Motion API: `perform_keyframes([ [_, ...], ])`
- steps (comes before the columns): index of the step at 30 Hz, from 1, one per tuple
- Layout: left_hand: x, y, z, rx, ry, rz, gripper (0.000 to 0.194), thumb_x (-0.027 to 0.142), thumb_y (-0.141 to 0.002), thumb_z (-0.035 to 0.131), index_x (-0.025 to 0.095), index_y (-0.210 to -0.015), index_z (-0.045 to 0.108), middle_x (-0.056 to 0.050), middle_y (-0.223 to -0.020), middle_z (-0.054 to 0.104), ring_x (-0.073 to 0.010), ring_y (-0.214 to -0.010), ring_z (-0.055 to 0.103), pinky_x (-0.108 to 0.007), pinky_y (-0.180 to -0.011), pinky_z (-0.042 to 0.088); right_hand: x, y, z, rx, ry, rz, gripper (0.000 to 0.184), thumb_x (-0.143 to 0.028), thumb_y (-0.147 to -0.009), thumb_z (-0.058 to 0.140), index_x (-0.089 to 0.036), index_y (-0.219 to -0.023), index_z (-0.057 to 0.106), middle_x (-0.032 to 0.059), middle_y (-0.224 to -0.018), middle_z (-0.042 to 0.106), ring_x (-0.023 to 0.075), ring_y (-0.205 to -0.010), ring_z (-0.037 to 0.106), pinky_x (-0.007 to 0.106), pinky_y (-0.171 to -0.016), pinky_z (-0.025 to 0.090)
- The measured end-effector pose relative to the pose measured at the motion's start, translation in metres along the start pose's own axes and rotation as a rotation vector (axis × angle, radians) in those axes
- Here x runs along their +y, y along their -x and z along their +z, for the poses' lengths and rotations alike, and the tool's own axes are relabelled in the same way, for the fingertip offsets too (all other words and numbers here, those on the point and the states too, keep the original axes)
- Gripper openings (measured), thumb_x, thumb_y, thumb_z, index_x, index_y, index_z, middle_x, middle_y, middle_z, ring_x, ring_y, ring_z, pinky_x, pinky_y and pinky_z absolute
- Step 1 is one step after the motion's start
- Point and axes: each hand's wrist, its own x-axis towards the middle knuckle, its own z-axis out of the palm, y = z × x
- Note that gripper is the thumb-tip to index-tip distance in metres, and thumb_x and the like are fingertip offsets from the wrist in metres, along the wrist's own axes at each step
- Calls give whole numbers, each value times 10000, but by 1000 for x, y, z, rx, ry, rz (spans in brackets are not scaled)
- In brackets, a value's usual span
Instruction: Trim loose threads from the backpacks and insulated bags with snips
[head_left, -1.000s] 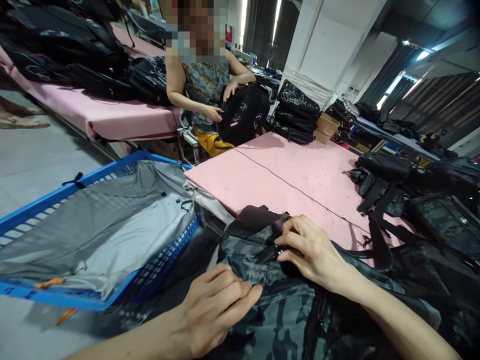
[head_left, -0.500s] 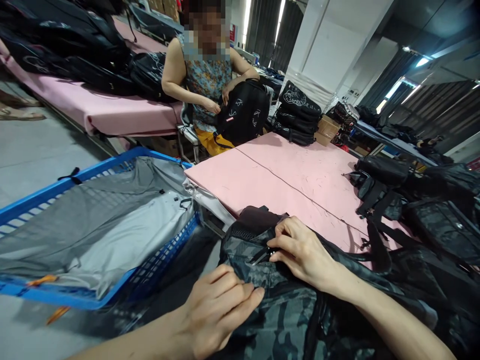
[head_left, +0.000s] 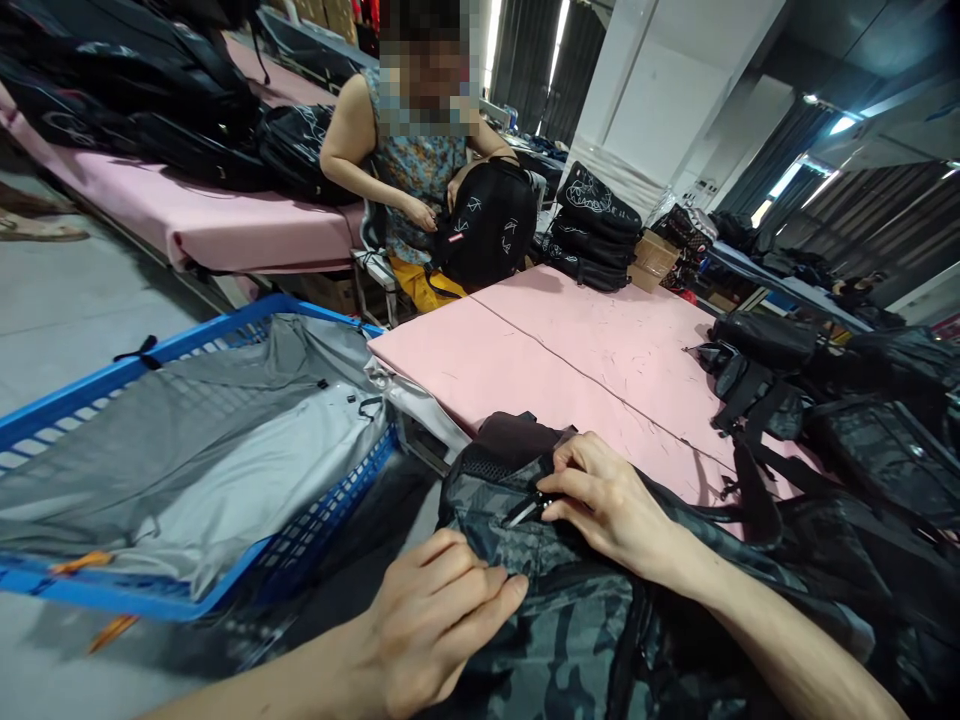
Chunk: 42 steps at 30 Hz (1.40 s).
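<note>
A dark camouflage backpack [head_left: 555,630] lies in front of me at the near edge of the pink table. My left hand [head_left: 450,610] is closed, its fingers pinching the fabric on the near side of the bag. Across from it, my right hand [head_left: 600,495] is shut on small thread snips [head_left: 525,510]; their narrow, shiny blades point left over the camouflage cloth. The fingers cover most of the snips. Black mesh and a padded dark part [head_left: 510,440] show at the far end of the backpack.
A blue plastic basket [head_left: 225,325] lined with grey cloth stands at left. Beyond the pink table [head_left: 592,350], a seated person [head_left: 420,160] handles a black backpack [head_left: 491,225]. Stacked black bags [head_left: 596,235] and a cardboard box [head_left: 654,262] stand behind; more camouflage bags [head_left: 877,450] lie at right.
My right hand has shifted slightly left over the backpack, and the snips' blades now show more clearly. My left hand keeps its grip. The other person has tilted their head and shifted their arms.
</note>
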Motion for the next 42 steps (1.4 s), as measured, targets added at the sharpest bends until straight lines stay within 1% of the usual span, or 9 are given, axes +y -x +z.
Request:
perform_keyframes([
  [7, 0, 1, 0, -25, -31, 4, 276, 84, -838, 348, 122, -959, 593, -31, -713, 644, -129, -615, 501, -305, -637, 371, 0, 0, 2, -1, 19, -27, 106, -231, -869, 514, -173, -884, 601, 55, -877, 509, 164, -827, 454, 293, -710, 399],
  [14, -1, -1, -1, -28, -22, 13, 274, 68, -831, 357, 115, -949, 599, -28, -725, 643, -124, -629, 485, -300, -647, 375, 2, 0, 4, 8, -11, -36, 149, -286, -867, 522, -183, -949, 593, 60, -893, 512, 169, -829, 456, 302, -713, 404],
  [19, 0, 1, 0, -48, -37, 4, 270, 61, -819, 370, 116, -950, 600, -31, -743, 643, -126, -645, 488, -298, -645, 372, 1, -3, 5, 7, -10, -37, 117, -248, -873, 511, -172, -885, 599, 60, -875, 512, 164, -815, 459, 298, -708, 401],
  [23, 1, 5, 2, -122, -51, 8, 291, 52, -809, 368, 101, -991, 589, -29, -715, 609, -126, -629, 466, -299, -628, 360, 1, 0, -1, 68, -69, 34, 129, -287, -856, 543, -180, -904, 597, 55, -881, 515, 164, -834, 472, 291, -720, 412],
  [27, 0, 8, 5, -232, -122, 30, 341, 69, -789, 414, 137, -1082, 576, -21, -682, 569, -144, -614, 436, -312, -607, 346, 4, 8, -10, -14, 3, 13, 103, -241, -857, 540, -176, -895, 610, 59, -894, 520, 166, -840, 469, 298, -734, 407],
  [29, -2, 8, 6, -263, -103, 56, 359, 58, -790, 389, 146, -1085, 575, -26, -699, 568, -147, -643, 454, -311, -635, 361, 9, 16, -17, 29, -25, 29, 89, -236, -847, 558, -173, -873, 614, 51, -868, 512, 158, -830, 473, 285, -720, 405],
  [32, -5, 7, 5, -244, -44, 91, 364, 40, -799, 348, 146, -1058, 582, -31, -732, 583, -139, -686, 481, -300, -675, 379, 16, 29, -27, 97, -68, 40, 123, -268, -826, 591, -177, -906, 612, 46, -877, 505, 150, -841, 479, 270, -714, 405],
  [39, -6, 8, 5, -225, -23, 87, 340, 79, -816, 366, 173, -1074, 566, -22, -739, 590, -122, -692, 501, -274, -672, 422, 12, 41, -24, -46, 145, -71, 120, -220, -876, 504, -186, -949, 593, 58, -902, 521, 154, -829, 450, 292, -717, 389],
  [42, -6, 11, 6, -221, -48, 73, 344, 90, -820, 375, 198, -1091, 556, -14, -734, 586, -117, -689, 506, -266, -682, 433, 13, 44, -28, -86, 108, -73, 121, -255, -873, 516, -187, -933, 596, 54, -903, 518, 149, -830, 457, 279, -713, 395],
])
